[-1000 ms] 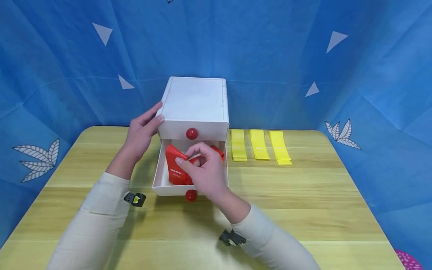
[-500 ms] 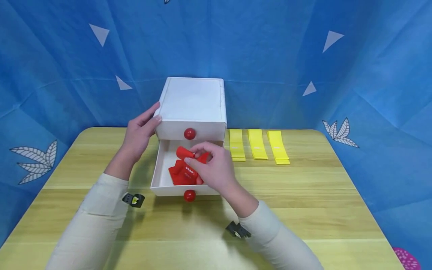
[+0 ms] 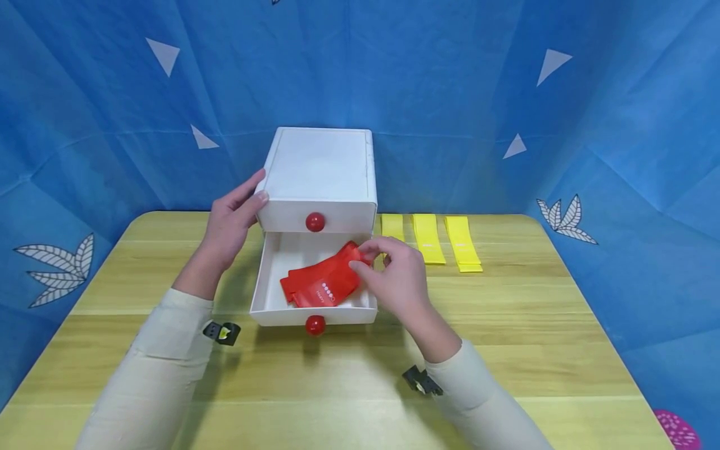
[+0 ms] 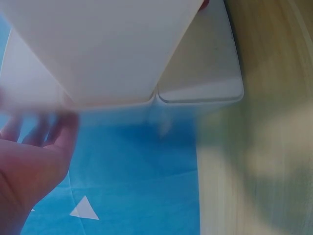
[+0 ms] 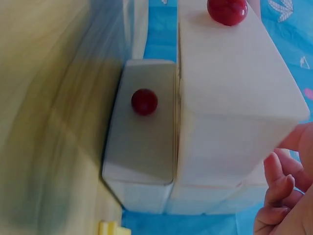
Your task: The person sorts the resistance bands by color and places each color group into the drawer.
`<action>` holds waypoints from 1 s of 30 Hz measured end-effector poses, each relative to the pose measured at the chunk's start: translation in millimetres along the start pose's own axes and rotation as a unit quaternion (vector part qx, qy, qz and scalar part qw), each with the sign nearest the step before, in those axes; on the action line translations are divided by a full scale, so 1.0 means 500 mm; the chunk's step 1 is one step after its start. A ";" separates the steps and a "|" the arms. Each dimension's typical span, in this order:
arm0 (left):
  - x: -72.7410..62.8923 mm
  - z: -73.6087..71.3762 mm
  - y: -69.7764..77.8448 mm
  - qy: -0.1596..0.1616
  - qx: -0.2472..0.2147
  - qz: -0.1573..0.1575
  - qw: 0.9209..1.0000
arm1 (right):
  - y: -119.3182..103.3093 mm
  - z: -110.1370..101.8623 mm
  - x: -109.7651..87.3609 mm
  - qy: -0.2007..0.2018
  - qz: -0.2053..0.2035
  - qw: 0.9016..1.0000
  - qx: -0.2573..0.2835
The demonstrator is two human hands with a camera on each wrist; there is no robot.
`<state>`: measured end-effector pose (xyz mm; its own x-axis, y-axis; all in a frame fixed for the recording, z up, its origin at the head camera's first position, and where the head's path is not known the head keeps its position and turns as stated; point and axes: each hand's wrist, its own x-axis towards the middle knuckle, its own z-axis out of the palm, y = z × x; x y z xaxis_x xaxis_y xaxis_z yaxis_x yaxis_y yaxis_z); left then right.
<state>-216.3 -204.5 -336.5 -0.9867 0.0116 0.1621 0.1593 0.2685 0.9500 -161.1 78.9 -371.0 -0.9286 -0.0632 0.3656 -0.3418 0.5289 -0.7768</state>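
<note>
A white drawer cabinet (image 3: 317, 164) stands at the table's back, one drawer (image 3: 270, 275) pulled out. Several flat red resistance bands (image 3: 326, 278) with white print lie overlapping in that drawer. At its right rim my right hand (image 3: 400, 275) pinches an end of the red bands between thumb and fingers. My left hand (image 3: 226, 228) rests against the cabinet's left side, fingers fairly straight. In the left wrist view its fingertips are blurred and partly hidden. In the right wrist view the open drawer's walls hide the bands, and the right fingers (image 5: 281, 191) bend beside it.
Three folded yellow resistance bands (image 3: 429, 239) lie on the wooden table (image 3: 506, 337), right of the cabinet. A shut drawer with a red knob (image 3: 315, 222) sits above the open one, another shut drawer (image 5: 139, 142) below. A blue cloth (image 3: 439, 75) hangs behind.
My right hand has moved right, from the drawer's middle to its right rim, drawing the red band across. The bands now lie flatter and slanted. The left hand stays on the cabinet.
</note>
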 end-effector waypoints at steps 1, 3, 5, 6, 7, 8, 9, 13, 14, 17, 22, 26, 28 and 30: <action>0.000 0.000 0.000 0.000 0.000 0.000 1.000 | 0.005 -0.005 -0.005 0.010 -0.006 1.000 0.006; 0.000 0.000 0.000 0.000 -0.001 0.000 1.000 | 0.014 -0.015 -0.018 0.031 -0.019 0.999 0.018; -0.001 0.001 0.000 -0.001 -0.003 0.000 1.000 | 0.021 -0.024 -0.035 0.050 -0.039 0.998 0.030; -0.001 0.001 0.001 -0.002 -0.003 0.000 1.000 | 0.024 -0.029 -0.045 0.059 -0.053 0.996 0.038; 0.000 0.002 0.001 -0.002 -0.003 0.000 1.000 | 0.027 -0.032 -0.057 0.067 -0.068 0.994 0.045; 0.000 0.002 0.000 -0.002 -0.001 0.001 1.000 | 0.029 -0.036 -0.068 0.074 -0.079 0.993 0.050; 0.001 0.003 0.000 -0.002 0.001 0.002 1.000 | 0.031 -0.038 -0.080 0.081 -0.091 0.991 0.056; 0.004 0.005 0.001 -0.001 0.010 0.003 1.000 | 0.030 -0.040 -0.131 0.094 -0.131 0.983 0.083; 0.005 0.005 0.001 0.000 0.010 0.004 1.000 | 0.028 -0.038 -0.143 0.094 -0.138 0.982 0.091; 0.004 0.006 0.001 0.000 0.008 0.003 1.000 | 0.022 -0.029 -0.173 0.092 -0.162 0.976 0.112; 0.004 0.004 0.001 -0.001 0.003 0.003 1.000 | 0.020 0.002 -0.202 0.077 -0.186 0.969 0.140; 0.005 0.002 0.000 0.000 -0.004 0.007 1.000 | 0.021 0.035 -0.216 0.059 -0.179 0.969 0.158; 0.004 0.001 0.000 0.003 -0.006 0.008 1.000 | 0.020 0.052 -0.220 0.055 -0.173 0.970 0.164; 0.003 0.000 0.000 0.004 -0.008 0.006 1.000 | 0.017 0.067 -0.224 0.051 -0.167 0.970 0.170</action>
<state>-217.5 -204.6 -336.2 -0.9843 0.0067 0.1761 0.1721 0.2526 0.9521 -65.1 62.4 -435.7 -0.7443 -0.0891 0.6619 -0.6655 0.1829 -0.7237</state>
